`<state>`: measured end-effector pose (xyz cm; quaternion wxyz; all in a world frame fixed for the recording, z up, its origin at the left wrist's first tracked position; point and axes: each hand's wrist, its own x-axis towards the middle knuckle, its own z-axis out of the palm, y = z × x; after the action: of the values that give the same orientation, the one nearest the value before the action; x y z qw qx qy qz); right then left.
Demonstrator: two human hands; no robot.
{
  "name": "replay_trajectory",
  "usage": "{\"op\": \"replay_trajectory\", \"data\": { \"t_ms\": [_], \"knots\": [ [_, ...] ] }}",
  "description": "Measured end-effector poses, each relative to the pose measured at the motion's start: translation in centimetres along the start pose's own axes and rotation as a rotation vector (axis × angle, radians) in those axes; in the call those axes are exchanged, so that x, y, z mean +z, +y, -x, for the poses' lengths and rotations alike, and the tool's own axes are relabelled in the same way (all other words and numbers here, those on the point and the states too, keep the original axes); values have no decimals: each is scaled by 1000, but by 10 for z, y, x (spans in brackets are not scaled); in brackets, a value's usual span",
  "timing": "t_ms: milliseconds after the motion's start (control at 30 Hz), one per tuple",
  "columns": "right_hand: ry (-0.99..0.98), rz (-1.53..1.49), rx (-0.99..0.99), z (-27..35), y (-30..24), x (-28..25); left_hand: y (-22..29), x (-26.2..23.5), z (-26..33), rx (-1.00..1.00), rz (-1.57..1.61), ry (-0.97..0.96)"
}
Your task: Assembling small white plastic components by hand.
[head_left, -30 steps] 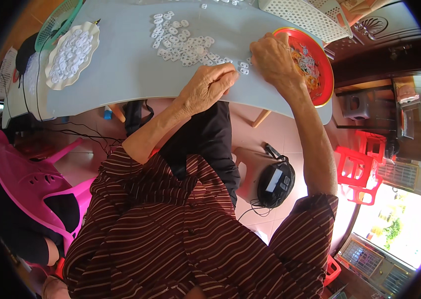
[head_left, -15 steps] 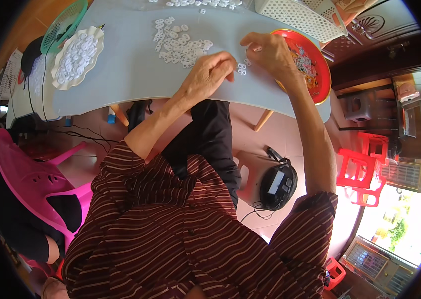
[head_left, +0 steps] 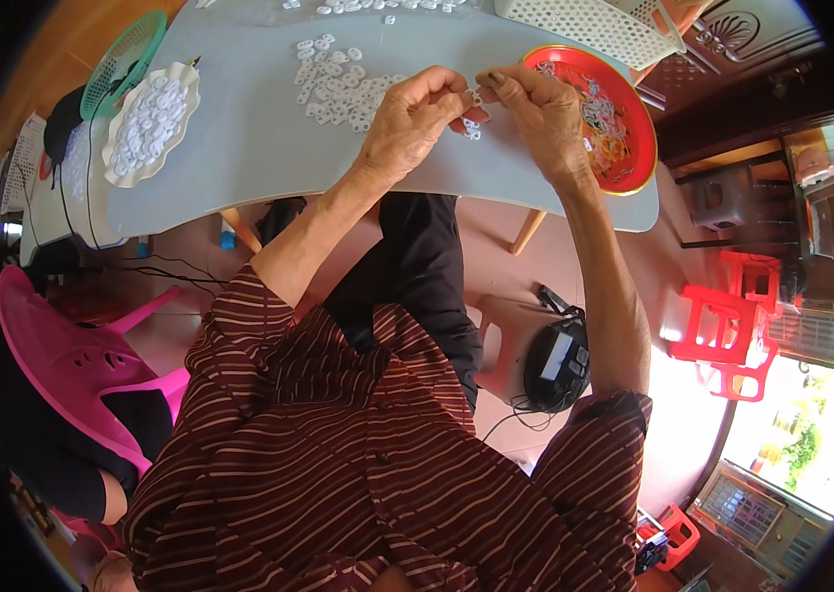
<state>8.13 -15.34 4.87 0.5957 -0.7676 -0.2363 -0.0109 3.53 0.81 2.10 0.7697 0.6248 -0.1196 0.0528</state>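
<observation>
My left hand (head_left: 417, 120) and my right hand (head_left: 539, 113) meet above the grey table, fingertips nearly touching. Between them shows a small white plastic piece (head_left: 477, 98), pinched by my left fingers. The right fingers are pressed together at its edge; what they hold is too small to make out. Just below the fingertips a few more white pieces (head_left: 472, 131) lie on the table. Left of my hands spreads a loose pile of white oval pieces with holes (head_left: 346, 91). A red round tray (head_left: 642, 128) holding small, colourful thin bits stands beside my right hand.
A scalloped white dish (head_left: 118, 178) heaped with white pieces sits at the table's left, beside a green mesh basket (head_left: 151, 35). A white perforated basket (head_left: 585, 35) stands at the far right. Below are a pink chair (head_left: 62, 365) and a stool with a black device (head_left: 555, 365).
My right hand has come left from near the tray, and my left hand has shifted slightly up. Their fingertips now meet at a small white piece.
</observation>
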Motion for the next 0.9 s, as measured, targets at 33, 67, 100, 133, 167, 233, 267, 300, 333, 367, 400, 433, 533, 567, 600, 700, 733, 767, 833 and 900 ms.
{"op": "replay_trajectory", "data": {
  "t_ms": [33,67,100,133,167,233,267,300,333,367,400,433,533,567,600,700,733,767,833,900],
  "knots": [
    [1,-1,1,2,-1,0,1,1,0,5,34,6],
    [-28,73,-8,3,-3,-1,0,0,1,4,34,5],
    [-54,149,-15,5,-4,-2,-1,-1,1,24,6,-16],
    [-48,152,-12,6,-4,-1,-2,-2,1,44,-21,-37],
    [-56,120,14,6,-4,1,-2,-2,1,44,-17,-43],
    [-50,94,46,8,-4,4,1,-1,3,40,-55,-38],
    [-9,120,21,9,-4,8,1,-1,4,40,-48,-50],
    [33,148,-6,10,-4,11,0,-2,5,-4,13,-21],
    [73,121,-52,13,-7,15,-1,-1,5,-50,76,4],
    [127,147,-86,15,-4,19,-3,-2,6,-98,93,9],
    [175,169,-121,15,-3,26,-2,-6,7,-98,98,-1],
    [192,144,-117,18,-3,28,-1,-11,8,-205,267,-48],
    [191,131,-247,19,-1,29,3,-18,7,-361,545,-125],
    [141,172,-236,20,-1,25,3,-20,6,-407,531,-104],
    [142,174,-235,21,-2,24,3,-21,5,-452,517,-83],
    [141,94,-255,23,-4,22,5,-19,4,-482,539,-85],
    [125,108,-276,24,-5,20,5,-19,4,-481,539,-85],
    [108,122,-298,24,-6,17,4,-19,5,-465,563,-112],
    [63,176,-336,22,-8,10,4,-18,6,-443,586,-134],
    [19,235,-372,19,-7,-5,2,-14,6,-469,562,-126]
  ]
}}
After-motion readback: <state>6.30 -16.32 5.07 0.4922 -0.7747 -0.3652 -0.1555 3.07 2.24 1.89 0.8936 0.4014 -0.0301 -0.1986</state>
